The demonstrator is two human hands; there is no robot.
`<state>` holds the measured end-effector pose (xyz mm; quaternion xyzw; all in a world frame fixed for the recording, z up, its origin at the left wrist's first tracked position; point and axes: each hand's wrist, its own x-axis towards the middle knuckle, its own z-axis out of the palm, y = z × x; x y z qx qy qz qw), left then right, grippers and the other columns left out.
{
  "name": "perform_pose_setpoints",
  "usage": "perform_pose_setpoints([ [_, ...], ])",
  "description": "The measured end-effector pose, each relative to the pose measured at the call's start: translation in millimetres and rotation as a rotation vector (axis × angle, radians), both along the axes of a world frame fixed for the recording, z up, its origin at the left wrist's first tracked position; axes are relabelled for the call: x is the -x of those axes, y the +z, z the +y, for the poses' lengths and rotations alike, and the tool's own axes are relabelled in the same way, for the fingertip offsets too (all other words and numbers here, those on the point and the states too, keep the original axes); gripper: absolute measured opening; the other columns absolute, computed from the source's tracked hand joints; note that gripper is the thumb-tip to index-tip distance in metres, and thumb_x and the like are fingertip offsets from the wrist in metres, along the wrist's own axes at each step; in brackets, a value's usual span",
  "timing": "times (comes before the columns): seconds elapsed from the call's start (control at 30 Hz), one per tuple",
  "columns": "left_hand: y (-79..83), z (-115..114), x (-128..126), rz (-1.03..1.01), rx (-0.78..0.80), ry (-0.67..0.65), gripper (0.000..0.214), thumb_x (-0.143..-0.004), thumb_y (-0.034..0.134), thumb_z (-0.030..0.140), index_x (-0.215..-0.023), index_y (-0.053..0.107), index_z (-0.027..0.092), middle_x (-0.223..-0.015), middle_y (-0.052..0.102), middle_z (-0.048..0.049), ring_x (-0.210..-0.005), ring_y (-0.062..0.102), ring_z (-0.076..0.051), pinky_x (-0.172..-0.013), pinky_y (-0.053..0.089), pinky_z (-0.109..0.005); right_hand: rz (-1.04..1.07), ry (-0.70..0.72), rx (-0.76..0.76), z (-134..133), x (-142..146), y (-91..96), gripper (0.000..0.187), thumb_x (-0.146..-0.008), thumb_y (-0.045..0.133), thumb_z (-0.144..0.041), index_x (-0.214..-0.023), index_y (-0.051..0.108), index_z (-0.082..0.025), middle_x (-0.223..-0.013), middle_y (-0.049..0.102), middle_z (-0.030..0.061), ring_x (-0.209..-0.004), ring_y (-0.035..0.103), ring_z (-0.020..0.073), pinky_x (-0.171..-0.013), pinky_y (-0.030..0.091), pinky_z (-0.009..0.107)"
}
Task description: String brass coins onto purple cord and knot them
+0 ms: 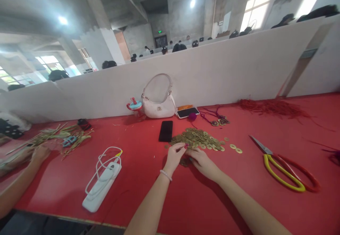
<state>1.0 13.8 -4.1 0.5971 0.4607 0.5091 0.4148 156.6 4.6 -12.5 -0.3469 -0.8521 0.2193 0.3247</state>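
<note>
- Coins (198, 136), brass-coloured and holed, lie heaped on the red table (305, 213) at 1 o'clock from my hands.
- My left hand (174, 156) has its fingertips drawn together at the heap's near edge; I can't tell what they grasp.
- My right hand (204, 162), just beside it, curls its fingers at that same edge; I can't tell what it grips either.
- Black phone (166, 131): 11 o'clock, beside the heap.
- Purple ball (192, 117): 12 o'clock, beyond the coins.
- Scissors (284, 176): 3 o'clock, well apart, handles yellow and red.
</note>
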Motion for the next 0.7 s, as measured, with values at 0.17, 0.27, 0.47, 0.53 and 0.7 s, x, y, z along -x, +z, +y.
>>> perform_pose_setpoints([
  [0.17, -3.5, 2, 0, -0.031, 0.009, 0.03, 0.023, -0.075, 0.056, 0.023, -0.09, 0.068, 0.012, -0.099, 0.067, -0.0107, -0.096, 0.06, -0.02, -0.09, 0.043, -0.033, 0.096, -0.031, 0.066, -2, -3, 6.4, 0.038, -0.076, 0.034, -0.003, -0.094, 0.063, -0.019, -0.087, 0.062, 0.0068, -0.086, 0.053, 0.0168, -0.078, 0.044, 0.03],
  [0.27, -5.0, 3, 1, -0.027, 0.007, 0.03, 0.021, -0.074, 0.056, 0.021, -0.089, 0.069, 0.011, -0.098, 0.067, -0.0111, -0.094, 0.06, -0.02, -0.088, 0.044, -0.034, 0.108, -0.033, 0.07, -3, -2, 7.8, 0.033, -0.072, 0.04, -0.002, -0.089, 0.063, -0.019, -0.087, 0.062, 0.0053, -0.088, 0.052, 0.0171, -0.08, 0.042, 0.031],
  [0.47, -7.3, 5, 2, 0.017, 0.004, 0.056, 0.02, -0.073, 0.056, 0.02, -0.086, 0.069, 0.011, -0.096, 0.068, -0.0118, -0.092, 0.061, -0.021, -0.088, 0.044, -0.036, 0.126, -0.086, 0.015, -4, 5, 5.5, 0.009, -0.074, 0.05, -0.012, -0.072, 0.056, -0.019, -0.072, 0.058, 0.002, -0.077, 0.05, 0.017, -0.073, 0.041, 0.03],
  [0.53, -7.8, 5, 1, 0.042, -0.009, 0.077, 0.02, -0.073, 0.056, 0.02, -0.085, 0.069, 0.011, -0.095, 0.068, -0.0123, -0.092, 0.061, -0.021, -0.088, 0.045, -0.037, 0.124, -0.098, -0.003, -4, 7, 6.2, 0.007, -0.075, 0.051, -0.015, -0.069, 0.054, -0.019, -0.069, 0.056, 0.0019, -0.073, 0.048, 0.017, -0.069, 0.041, 0.03],
  [0.7, -7.4, 4, -1, 0.098, -0.054, 0.115, 0.018, -0.074, 0.055, 0.017, -0.084, 0.069, 0.012, -0.094, 0.068, -0.0115, -0.091, 0.061, -0.02, -0.086, 0.046, -0.036, 0.14, -0.136, 0.04, -8, 8, 7.9, 0.01, -0.073, 0.048, -0.012, -0.066, 0.049, -0.019, -0.066, 0.052, 0.0014, -0.067, 0.047, 0.016, -0.063, 0.041, 0.028],
])
